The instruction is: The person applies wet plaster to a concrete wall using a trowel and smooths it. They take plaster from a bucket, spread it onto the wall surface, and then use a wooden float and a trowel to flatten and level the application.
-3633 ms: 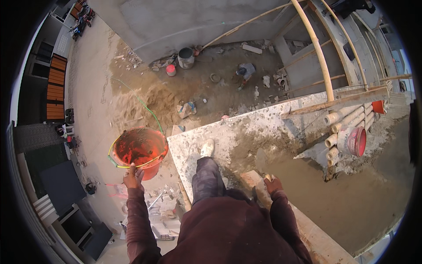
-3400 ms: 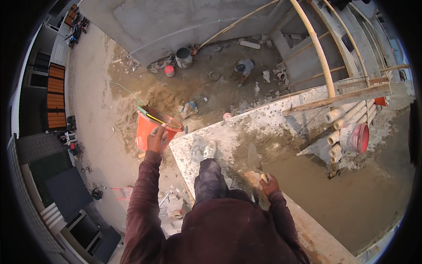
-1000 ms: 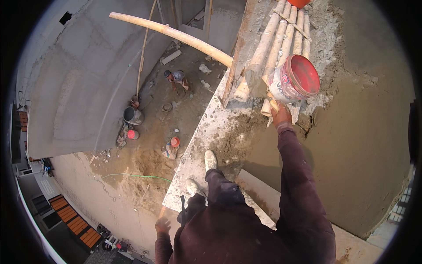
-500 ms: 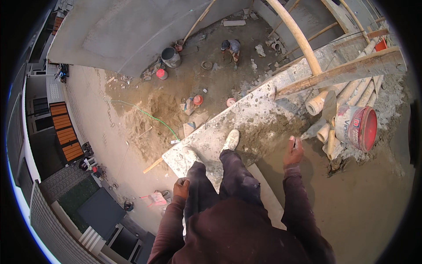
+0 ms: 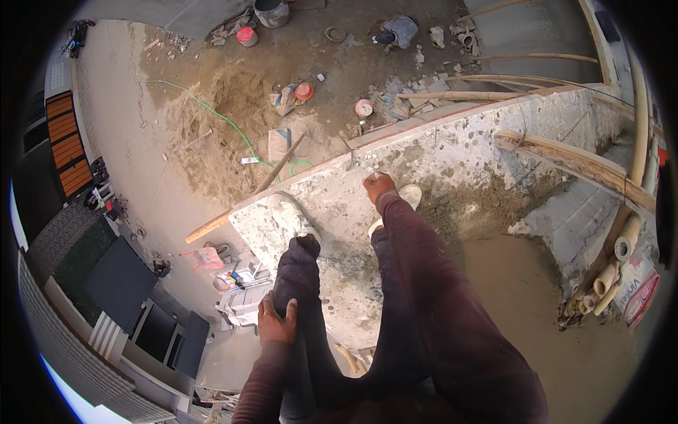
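Observation:
My left hand (image 5: 277, 324) lies against my left trouser leg (image 5: 299, 279) just below the knee, its fingers apart. My right arm reaches forward past my right knee. At its end my right hand (image 5: 380, 186) has its fingers curled over the mortar-spattered concrete slab (image 5: 332, 201), beside my right shoe (image 5: 411, 196). Whatever is in those fingers, if anything, cannot be made out. A thin hooked wire (image 5: 347, 150) stands at the slab's edge, a little beyond that hand. My left shoe (image 5: 288, 214) is planted on the slab.
Beyond the slab edge is a drop to lower ground with a sand pile (image 5: 226, 116), a green hose (image 5: 229, 120), a red bucket (image 5: 304, 91) and a crouching person (image 5: 401, 32). Bamboo poles (image 5: 606, 277), a timber beam (image 5: 575, 166) and a paint bucket (image 5: 639, 286) lie right.
The view has tipped lower and shifted right. My right hand has gone from beside the bamboo poles to the slab by my shoe. My left hand has spread from a fist onto my leg.

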Demonstrator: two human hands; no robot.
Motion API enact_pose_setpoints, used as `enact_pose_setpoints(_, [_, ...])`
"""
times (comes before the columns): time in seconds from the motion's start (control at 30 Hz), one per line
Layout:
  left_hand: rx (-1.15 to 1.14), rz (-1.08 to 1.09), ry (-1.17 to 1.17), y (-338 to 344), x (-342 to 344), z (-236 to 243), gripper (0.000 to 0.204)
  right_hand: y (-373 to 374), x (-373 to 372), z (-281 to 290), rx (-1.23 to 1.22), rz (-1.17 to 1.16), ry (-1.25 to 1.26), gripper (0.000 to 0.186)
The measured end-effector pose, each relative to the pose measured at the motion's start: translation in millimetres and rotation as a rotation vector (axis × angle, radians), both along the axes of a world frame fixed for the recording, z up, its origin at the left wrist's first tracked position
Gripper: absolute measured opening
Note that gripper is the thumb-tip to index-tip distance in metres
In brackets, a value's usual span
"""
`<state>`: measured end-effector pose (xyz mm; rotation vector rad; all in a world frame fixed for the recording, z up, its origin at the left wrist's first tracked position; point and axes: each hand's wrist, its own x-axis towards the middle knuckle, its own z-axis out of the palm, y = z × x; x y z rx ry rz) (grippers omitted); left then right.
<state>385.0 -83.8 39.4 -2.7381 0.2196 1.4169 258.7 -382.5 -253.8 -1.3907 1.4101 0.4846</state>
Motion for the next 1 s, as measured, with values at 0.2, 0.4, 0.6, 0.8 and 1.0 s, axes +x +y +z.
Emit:
enact_pose_setpoints(0.2, [-0.087,0.056,-0.013,19,8,1,0.054,25,64,-121,-0.178,-0.044,0.233,0.041])
enact_pose_setpoints(0.4, [-0.088,0.005,-0.004,16,9,-3,0.049,28,41,-179,-0.085,-0.132,0.245,0.040])
enact_pose_setpoints(0.6, [-0.054,0.032,-0.003,12,8,2,0.049,17,42,-123,0.084,-0.169,-0.059,0.036])
enact_pose_setpoints(0.8, [-0.013,0.023,0.032,4,1,10,0.054,1,79,61,-0.121,0.608,0.323,0.050])
enact_pose_setpoints(1.0, [-0.122,0.132,0.001,8,-13,6,0.052,-1,72,221,-0.253,1.009,0.325,0.049])
